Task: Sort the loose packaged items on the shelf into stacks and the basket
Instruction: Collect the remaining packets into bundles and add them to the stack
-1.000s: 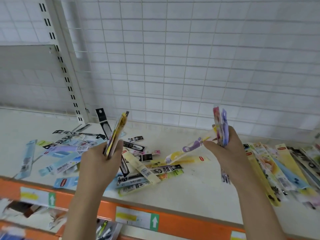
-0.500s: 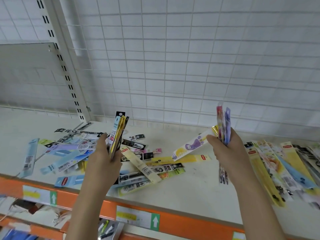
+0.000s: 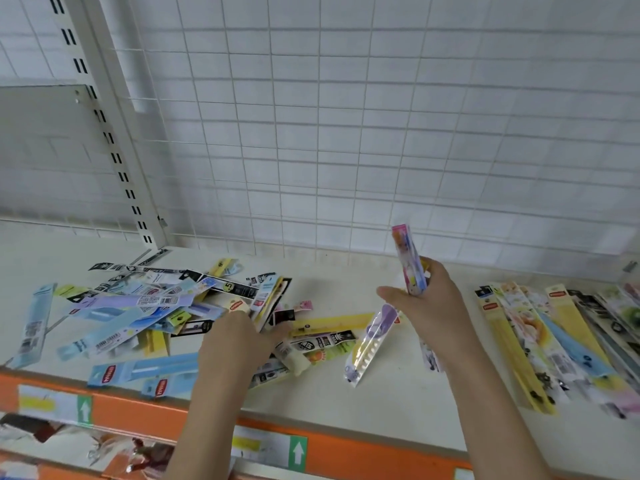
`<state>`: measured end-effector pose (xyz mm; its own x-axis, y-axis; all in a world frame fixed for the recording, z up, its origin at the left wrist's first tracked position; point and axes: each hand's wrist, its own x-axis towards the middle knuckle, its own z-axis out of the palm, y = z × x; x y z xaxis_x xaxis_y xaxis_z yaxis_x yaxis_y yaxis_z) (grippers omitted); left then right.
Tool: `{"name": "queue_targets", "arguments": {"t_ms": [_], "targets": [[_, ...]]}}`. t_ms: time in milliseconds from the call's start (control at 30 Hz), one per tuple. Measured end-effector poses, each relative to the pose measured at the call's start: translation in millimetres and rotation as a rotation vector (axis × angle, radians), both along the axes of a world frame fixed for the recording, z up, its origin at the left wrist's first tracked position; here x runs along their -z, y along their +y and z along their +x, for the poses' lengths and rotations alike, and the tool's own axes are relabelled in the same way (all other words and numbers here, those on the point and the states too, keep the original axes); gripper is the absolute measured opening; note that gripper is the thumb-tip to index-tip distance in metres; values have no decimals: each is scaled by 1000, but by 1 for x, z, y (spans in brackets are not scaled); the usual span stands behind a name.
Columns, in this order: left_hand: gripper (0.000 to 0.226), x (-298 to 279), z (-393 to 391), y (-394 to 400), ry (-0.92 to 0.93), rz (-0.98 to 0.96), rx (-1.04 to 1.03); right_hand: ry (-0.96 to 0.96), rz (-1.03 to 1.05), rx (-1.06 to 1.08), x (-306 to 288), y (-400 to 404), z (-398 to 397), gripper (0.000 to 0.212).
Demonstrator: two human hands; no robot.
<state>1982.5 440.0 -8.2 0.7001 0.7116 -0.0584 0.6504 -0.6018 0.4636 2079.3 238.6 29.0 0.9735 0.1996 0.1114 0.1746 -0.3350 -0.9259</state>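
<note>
A jumble of loose long packaged items (image 3: pixel 138 306) in blue, yellow, black and purple covers the left and middle of the cream shelf (image 3: pixel 398 386). My left hand (image 3: pixel 239 344) is low over this pile, holding a thin bunch of packets (image 3: pixel 273 299) that lies flat against the heap. My right hand (image 3: pixel 429 299) is raised above the shelf and grips a pink and blue bundle of packets (image 3: pixel 410 261) held upright. A purple and yellow packet (image 3: pixel 370 344) lies just below that hand. A fanned row of sorted packets (image 3: pixel 554 341) lies at the right. No basket is in view.
A white wire-grid back panel (image 3: pixel 346 133) rises behind the shelf, with a slotted upright post (image 3: pixel 114 140) at the left. An orange front rail (image 3: pixel 138 410) with price labels runs along the near edge. More goods show on the lower shelf (image 3: pixel 69 452).
My left hand has dropped from an upright hold down onto the loose pile, laying its bunch of packets flat. My right hand has stayed raised with its bundle and shifted slightly left.
</note>
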Motion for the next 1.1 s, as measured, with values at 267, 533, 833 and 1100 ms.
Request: {"name": "queue_targets", "arguments": {"t_ms": [267,533,833,1100], "targets": [[36,-6,2,4,36,-141,32,-10,28,-4,7,11,4,22],[6,-25,-8,21,-180,-320,37,-48,-66,-78,9,28,10,18],[9,-37,-20,45,-259,-418,102,123,-442,-38,28,56,15,40],[16,-38,-15,64,-67,-449,299,99,-650,90,38,66,19,32]]}}
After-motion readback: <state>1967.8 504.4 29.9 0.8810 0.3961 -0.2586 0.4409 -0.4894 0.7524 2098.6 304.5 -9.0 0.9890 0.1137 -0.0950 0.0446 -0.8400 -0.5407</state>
